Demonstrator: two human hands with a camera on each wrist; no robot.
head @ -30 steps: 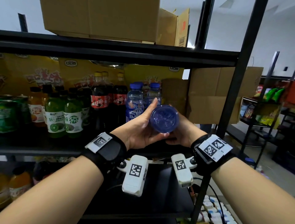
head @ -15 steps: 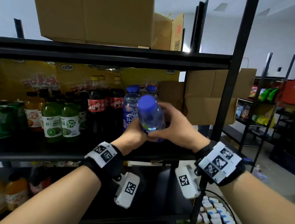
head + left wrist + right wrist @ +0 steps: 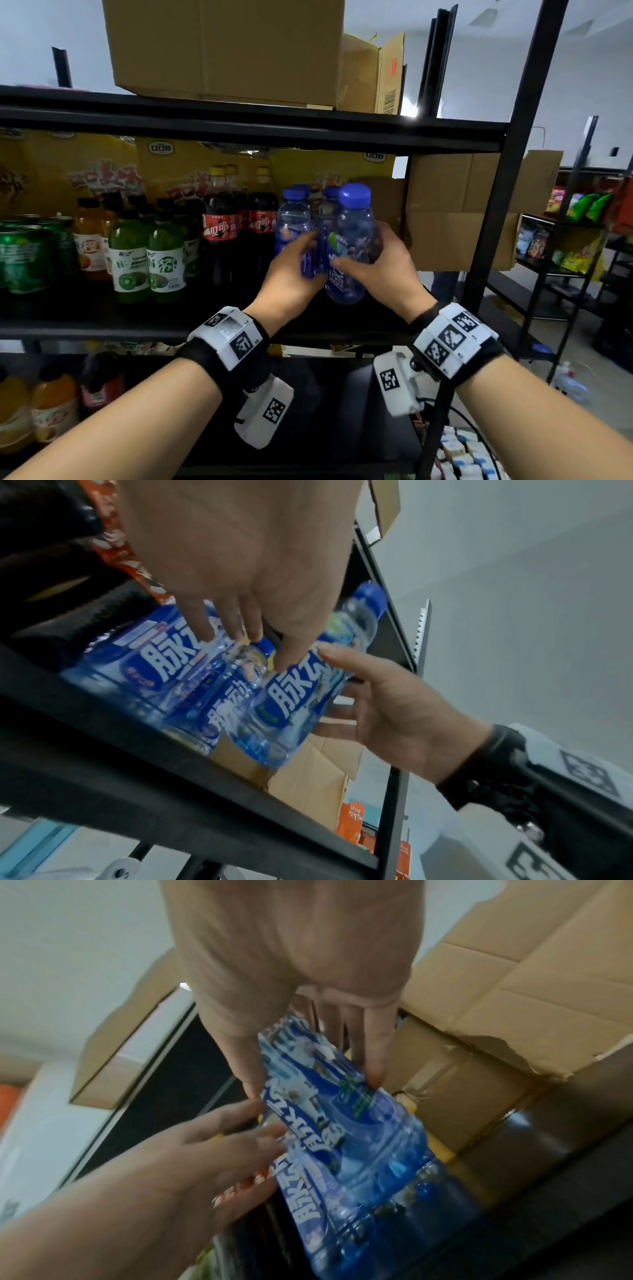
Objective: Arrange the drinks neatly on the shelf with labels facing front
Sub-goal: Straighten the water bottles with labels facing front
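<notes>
right hand point(image 3: 371, 270) grips blue bottle point(image 3: 351, 246) upright, thumb and fingers wrapped round its label, over the shelf point(image 3: 102, 329). left hand point(image 3: 291, 270) touches it, fingers loosely extended.

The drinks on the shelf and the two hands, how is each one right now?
Held blue bottle: upright, capped, label facing front.
Right hand: grips the held blue bottle.
Left hand: fingers on the blue bottles.
Kiwi bottles: standing, labels front.
Cola bottles: standing, capped.
Cardboard box: flaps open.
</notes>
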